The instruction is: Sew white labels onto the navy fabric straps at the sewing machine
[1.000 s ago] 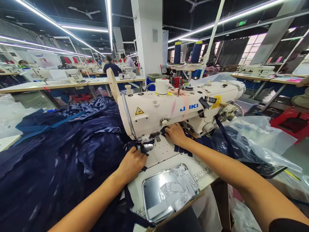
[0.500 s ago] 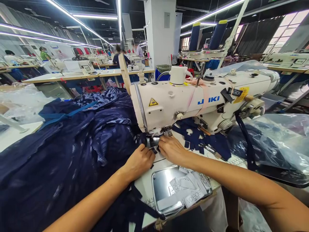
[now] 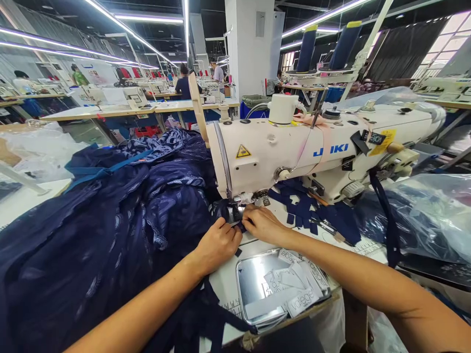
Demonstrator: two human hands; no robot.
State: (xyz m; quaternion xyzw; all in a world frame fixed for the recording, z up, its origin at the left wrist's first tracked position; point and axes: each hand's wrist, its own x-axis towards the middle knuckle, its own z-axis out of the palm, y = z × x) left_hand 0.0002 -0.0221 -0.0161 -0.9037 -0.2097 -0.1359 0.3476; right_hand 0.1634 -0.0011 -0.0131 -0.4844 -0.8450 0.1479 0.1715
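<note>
A white sewing machine (image 3: 265, 162) with blue lettering spans the middle. Just before its needle area, my left hand (image 3: 221, 241) is closed in a pinch at the edge of dark navy fabric (image 3: 121, 235), which is heaped across the left side. Right beside it, my right hand (image 3: 262, 224) is closed, with curled fingers by the presser foot; what lies under its fingertips is hidden. A small piece of dark cloth shows between the two hands. Below them is a metal tray (image 3: 253, 284) holding white printed labels (image 3: 303, 299).
Navy fabric strips (image 3: 301, 208) and metal tweezers (image 3: 327, 226) lie right of the needle area. Farther right are clear plastic bags (image 3: 434, 215) with dark contents. Thread cones (image 3: 307, 49) stand behind the machine. Other people sit or stand at distant tables.
The camera view has shifted, so the machine and tray appear slightly farther right. Both hands stay by the needle area, and the left has turned slightly at the cloth edge.
</note>
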